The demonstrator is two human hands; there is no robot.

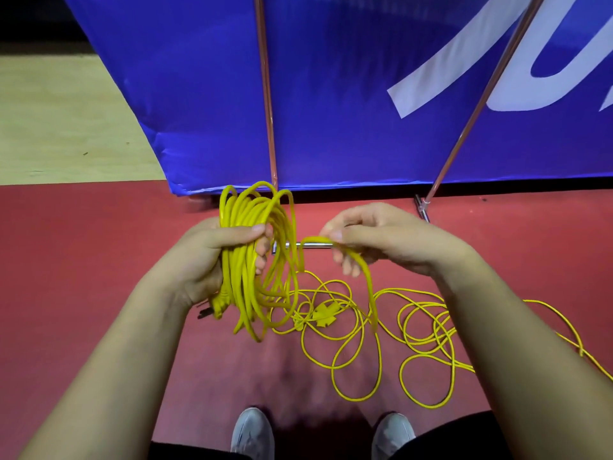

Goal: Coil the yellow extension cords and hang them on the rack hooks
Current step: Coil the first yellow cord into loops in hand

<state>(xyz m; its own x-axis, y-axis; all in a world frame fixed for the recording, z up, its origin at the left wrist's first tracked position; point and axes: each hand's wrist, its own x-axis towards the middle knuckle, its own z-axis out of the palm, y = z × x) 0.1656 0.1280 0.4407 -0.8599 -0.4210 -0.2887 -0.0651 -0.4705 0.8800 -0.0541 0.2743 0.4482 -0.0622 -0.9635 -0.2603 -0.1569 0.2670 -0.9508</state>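
Mid-coil; hanging not yet begun.

Past grey shoes (252, 433) and loose yellow cord (356, 356) sprawled on the red floor (99, 260): left hand (212, 257) clenched round the coil (247, 207), right hand (381, 240) pinching the running strand (369, 283). Next, probably: another loop into the left grip, slack fed without snagging. Beyond, blue banner (331, 94) on metal poles (265, 94); no rack hooks in view.

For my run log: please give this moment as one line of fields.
phase: coiling | left hand: grips coil | right hand: pinches free strand | rest of cord: loose on red floor
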